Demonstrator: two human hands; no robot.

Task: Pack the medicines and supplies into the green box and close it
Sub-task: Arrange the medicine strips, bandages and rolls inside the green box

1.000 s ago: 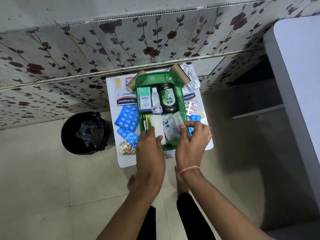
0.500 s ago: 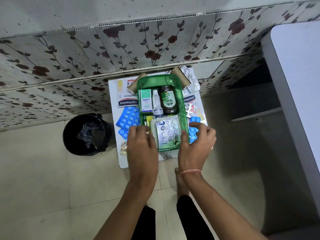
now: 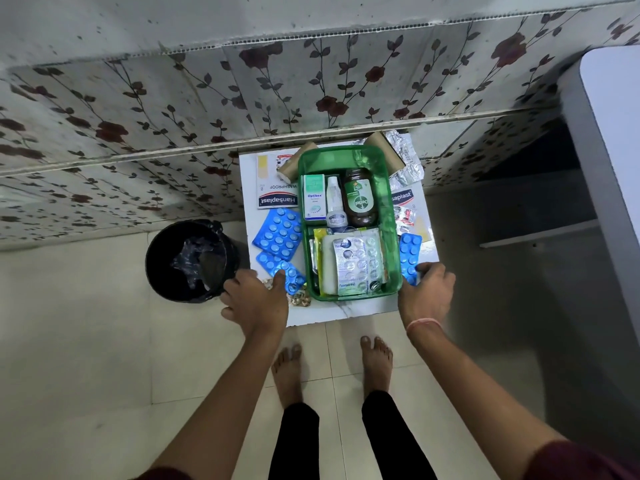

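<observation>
The open green box (image 3: 390,216) stands on a small white table (image 3: 346,310). Inside it lie an Optibex carton (image 3: 314,197), a white dropper bottle (image 3: 334,200), a brown Dettol bottle (image 3: 360,202), a silver blister strip (image 3: 358,261) and white gauze (image 3: 328,268). My left hand (image 3: 256,299) rests palm down left of the box, fingers apart, its thumb touching a blue blister strip (image 3: 277,266). My right hand (image 3: 427,292) is right of the box, curled over the near end of another blue blister strip (image 3: 409,252).
On the table outside the box lie a bigger blue strip (image 3: 277,233), Hansaplast packs (image 3: 277,199), cardboard rolls (image 3: 384,150), foil strips (image 3: 405,168), red capsules (image 3: 406,216) and gold capsules (image 3: 299,300). A black bin (image 3: 190,261) stands left; white furniture (image 3: 609,150) rises on the right.
Both hands have left the box, where the silver strip and gauze now lie. They moved apart, the left to the blue strips on the left, the right to the one on the right.
</observation>
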